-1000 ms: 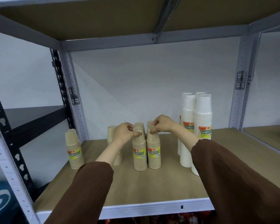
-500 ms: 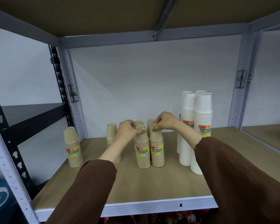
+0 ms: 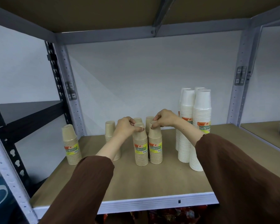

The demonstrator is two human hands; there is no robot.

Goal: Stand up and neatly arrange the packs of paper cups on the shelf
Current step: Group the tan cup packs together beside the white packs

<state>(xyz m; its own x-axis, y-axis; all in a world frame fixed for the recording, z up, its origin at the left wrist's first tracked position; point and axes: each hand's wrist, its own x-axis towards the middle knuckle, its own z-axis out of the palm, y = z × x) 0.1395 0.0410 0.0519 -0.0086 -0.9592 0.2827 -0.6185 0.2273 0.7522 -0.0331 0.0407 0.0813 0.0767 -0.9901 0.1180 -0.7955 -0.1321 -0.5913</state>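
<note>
The left hand [image 3: 127,129] curls over the top cup of the left pack [image 3: 141,138], fingers and thumb wrapped round its rim. The right hand [image 3: 164,119] pinches the top of the right pack [image 3: 155,139] between thumb and fingertips. These two tan packs of cups stand upright and touching near the middle of the shelf [image 3: 152,183]. Just behind this pair, close against it, the tops of two more tan packs [image 3: 137,119] show. Left of the pair, a hidden pack [image 3: 110,128] stands partly covered by the left forearm. Farther left, a lone pack [image 3: 71,143] stands near the shelf's post. Right of the pair and apart from it, taller white packs [image 3: 187,126] stand in a tight cluster. Each pack of the pair carries a yellow-green label [image 3: 141,148] with an orange strip on top, reading "DISPOSABLE TABLEWARE". The same words show on the lone pack and on the front white pack. The finer print below them is too small to read.
</note>
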